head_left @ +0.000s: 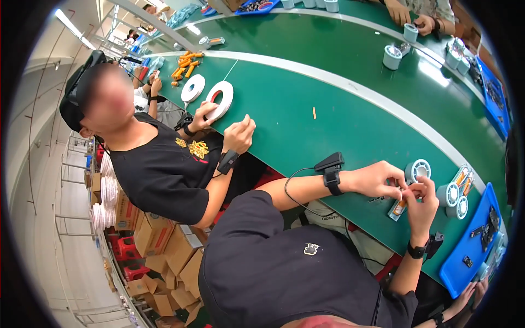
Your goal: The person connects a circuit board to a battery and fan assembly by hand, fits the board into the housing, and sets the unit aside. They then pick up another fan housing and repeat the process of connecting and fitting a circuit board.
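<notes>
My left hand (374, 179) reaches in from the left, and my right hand (422, 206) comes up from below. Their fingertips meet in a pinch over the middle of a device, and what they pinch is too small to make out. The device has a light-blue round head (419, 169) beyond my fingers. Under my hands shows what looks like its opened handle (397, 210), with an orange battery in it. Just right of my right hand lie more light-blue round-headed devices (450, 194), one handle showing orange batteries.
A blue tray (449, 273) with black parts lies at the right. To the left, a co-worker's hand (238, 134) is near a white tape roll (223, 101). Orange batteries (187, 65) are piled farther off. Across the bench, another person's hands (424, 24) touch a light-blue part.
</notes>
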Demonstrator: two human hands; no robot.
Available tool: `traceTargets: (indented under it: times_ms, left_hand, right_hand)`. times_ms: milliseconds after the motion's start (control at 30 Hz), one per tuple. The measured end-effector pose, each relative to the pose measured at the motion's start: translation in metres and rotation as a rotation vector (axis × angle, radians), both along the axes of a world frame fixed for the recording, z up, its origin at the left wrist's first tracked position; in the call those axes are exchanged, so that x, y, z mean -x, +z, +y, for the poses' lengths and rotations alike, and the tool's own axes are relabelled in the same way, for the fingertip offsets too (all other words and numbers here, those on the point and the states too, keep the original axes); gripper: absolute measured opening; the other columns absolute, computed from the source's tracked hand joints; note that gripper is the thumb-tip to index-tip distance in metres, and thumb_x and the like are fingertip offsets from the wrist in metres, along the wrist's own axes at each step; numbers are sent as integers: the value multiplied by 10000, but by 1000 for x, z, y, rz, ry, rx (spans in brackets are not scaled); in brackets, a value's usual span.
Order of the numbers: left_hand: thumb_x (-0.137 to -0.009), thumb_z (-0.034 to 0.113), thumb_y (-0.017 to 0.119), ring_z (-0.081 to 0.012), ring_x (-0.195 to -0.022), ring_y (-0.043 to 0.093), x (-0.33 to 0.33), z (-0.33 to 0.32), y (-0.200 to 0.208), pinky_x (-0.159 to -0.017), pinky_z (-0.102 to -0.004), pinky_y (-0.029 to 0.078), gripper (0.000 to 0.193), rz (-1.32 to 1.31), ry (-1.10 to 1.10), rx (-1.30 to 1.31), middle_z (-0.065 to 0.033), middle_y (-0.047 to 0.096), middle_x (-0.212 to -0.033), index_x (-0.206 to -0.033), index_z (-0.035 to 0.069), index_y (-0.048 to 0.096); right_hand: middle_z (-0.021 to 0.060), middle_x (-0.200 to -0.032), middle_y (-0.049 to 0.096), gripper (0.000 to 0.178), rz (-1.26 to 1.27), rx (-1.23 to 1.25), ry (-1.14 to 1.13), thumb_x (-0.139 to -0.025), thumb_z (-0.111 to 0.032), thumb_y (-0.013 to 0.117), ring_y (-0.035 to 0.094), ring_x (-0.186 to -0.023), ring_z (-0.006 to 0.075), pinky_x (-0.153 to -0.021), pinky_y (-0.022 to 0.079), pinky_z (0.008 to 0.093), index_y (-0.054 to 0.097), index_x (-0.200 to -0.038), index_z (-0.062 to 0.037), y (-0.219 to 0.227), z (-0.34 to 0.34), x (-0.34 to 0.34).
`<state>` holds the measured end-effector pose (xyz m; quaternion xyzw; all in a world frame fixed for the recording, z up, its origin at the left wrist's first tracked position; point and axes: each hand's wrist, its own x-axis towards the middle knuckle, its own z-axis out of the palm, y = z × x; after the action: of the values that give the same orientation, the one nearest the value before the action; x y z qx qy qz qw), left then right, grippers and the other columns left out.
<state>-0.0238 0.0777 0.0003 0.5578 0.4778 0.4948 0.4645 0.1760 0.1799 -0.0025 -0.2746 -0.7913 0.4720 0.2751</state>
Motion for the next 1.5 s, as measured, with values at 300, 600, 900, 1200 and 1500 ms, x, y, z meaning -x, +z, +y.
traceTargets:
  times_ms: [300, 600, 900, 1200, 1500]
  left_hand:
    - [-800, 158, 818, -279, -945, 695, -2, 6, 23, -831, -382, 568, 344, 425, 123, -328, -94, 717, -998, -1112, 73, 700]
    - [-770, 131, 818, -294, -993, 655, -13, 10, 6, -862, -390, 549, 334, 410, 219, -514, -76, 690, -1022, -1076, 79, 695]
    - [-763, 76, 828, -279, -949, 675, -9, 10, 3, -819, -370, 574, 320, 366, 224, -483, -86, 685, -1046, -1060, 62, 709]
    - [-753, 73, 841, -268, -923, 687, -9, 12, -1, -795, -365, 582, 294, 306, 290, -463, -87, 694, -1040, -1021, 62, 721]
    - [-737, 93, 851, -254, -923, 689, -6, 17, -3, -771, -355, 580, 296, 357, 269, -580, -60, 704, -1032, -1007, 76, 732]
  right_hand:
    - [74, -955, 717, 215, 166, 124, -11, -1008, 27, 568, 677, -808, 113, -662, 518, 224, 609, -1218, 28, 8, -6, -14]
    - [93, -854, 709, 122, 32, -177, -71, -1010, -5, 574, 667, -730, 136, -655, 524, 271, 672, -1076, 29, 6, -12, -8]
    - [164, -823, 710, 124, 26, -352, 23, -924, 49, 617, 703, -694, 296, -625, 534, 342, 690, -1023, 31, 16, -8, -2]
    - [161, -870, 728, 130, 88, -439, 47, -918, 54, 645, 730, -763, 259, -688, 557, 331, 687, -1041, 49, 11, -4, 3]
    - [185, -924, 744, 178, 96, -427, 36, -891, 79, 666, 736, -773, 261, -694, 562, 322, 712, -1061, 58, 8, -3, 1]
